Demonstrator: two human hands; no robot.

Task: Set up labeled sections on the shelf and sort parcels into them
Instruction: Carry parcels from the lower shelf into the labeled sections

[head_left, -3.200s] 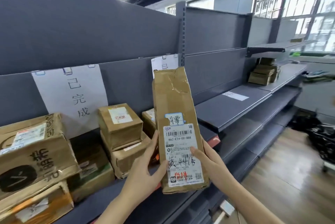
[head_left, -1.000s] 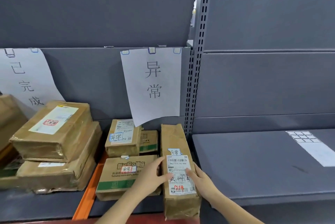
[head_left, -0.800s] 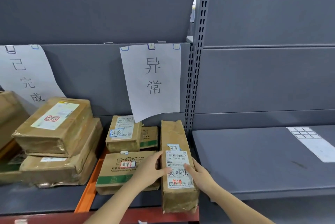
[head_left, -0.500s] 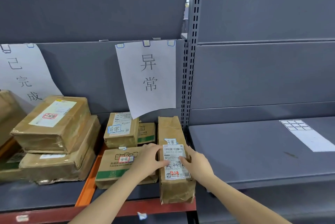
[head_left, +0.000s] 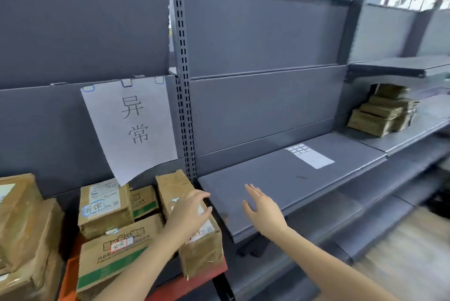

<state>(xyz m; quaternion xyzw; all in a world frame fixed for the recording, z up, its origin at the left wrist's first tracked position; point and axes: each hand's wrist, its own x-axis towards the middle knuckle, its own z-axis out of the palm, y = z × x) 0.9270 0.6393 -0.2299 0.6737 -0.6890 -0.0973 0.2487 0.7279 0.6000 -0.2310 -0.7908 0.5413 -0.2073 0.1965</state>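
Left hand (head_left: pixel 187 215): the fingers (head_left: pixel 200 197) are laid nearly straight across the top face of the long brown paper-wrapped parcel (head_left: pixel 170 188), and nothing is pinched. Right hand (head_left: pixel 264 213): the fingers (head_left: pixel 253 191) are spread and extended, nothing is held, and the hand is raised over the bare grey shelf board (head_left: pixel 304 179), apart from the parcel. The long parcel is lodged lengthwise at the right end of the orange-floored shelf section (head_left: pixel 69 274), beside the perforated grey upright (head_left: pixel 185 106), with its near end at the red front lip. The same section is shared by a tan carton with green print (head_left: pixel 114 259), set just beside the parcel. Behind that carton are a small taped brown box with a white label (head_left: pixel 104 205) and a smaller green-striped carton (head_left: pixel 143 201). Above them is hung the white paper sign marked 异常 (head_left: pixel 136 125). A white sticker sheet (head_left: pixel 309 156) is laid on the grey board, and a stack of brown parcels (head_left: pixel 382 113) is kept in the far right bay.
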